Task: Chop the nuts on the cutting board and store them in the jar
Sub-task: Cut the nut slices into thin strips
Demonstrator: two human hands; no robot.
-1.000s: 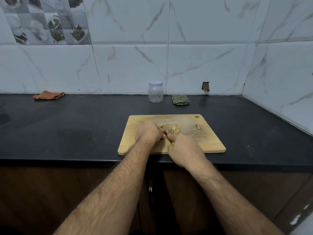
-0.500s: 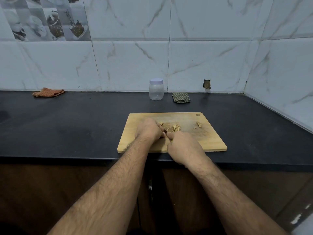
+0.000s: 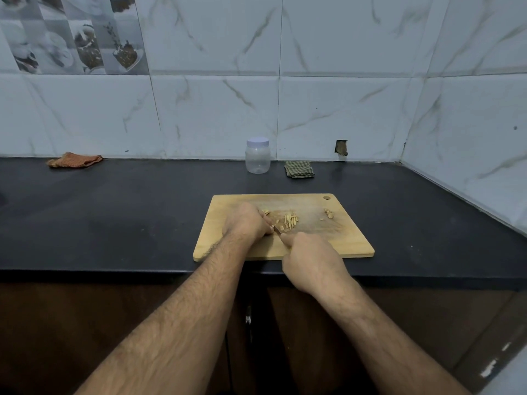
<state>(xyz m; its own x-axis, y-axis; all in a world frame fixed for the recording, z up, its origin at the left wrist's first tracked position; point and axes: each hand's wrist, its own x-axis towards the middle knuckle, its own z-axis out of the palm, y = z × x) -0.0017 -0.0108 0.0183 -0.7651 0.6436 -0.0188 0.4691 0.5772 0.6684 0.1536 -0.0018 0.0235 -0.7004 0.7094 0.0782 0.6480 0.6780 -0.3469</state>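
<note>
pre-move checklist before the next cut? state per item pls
1. Cutting board lies flat on the counter: ok.
2. Left hand rests on the board by the sliced nuts, fingers curled: ok.
3. Right hand has a closed grip on the knife handle, which is hidden in the fist: ok.
4. Blade position against the left fingertips: cannot tell, only a sliver of the knife shows between the hands.
5. Uncut nuts wait near the board's far right corner: ok.
6. Jar ready for filling: not ok, its lid is on and it stands at the wall.
</note>
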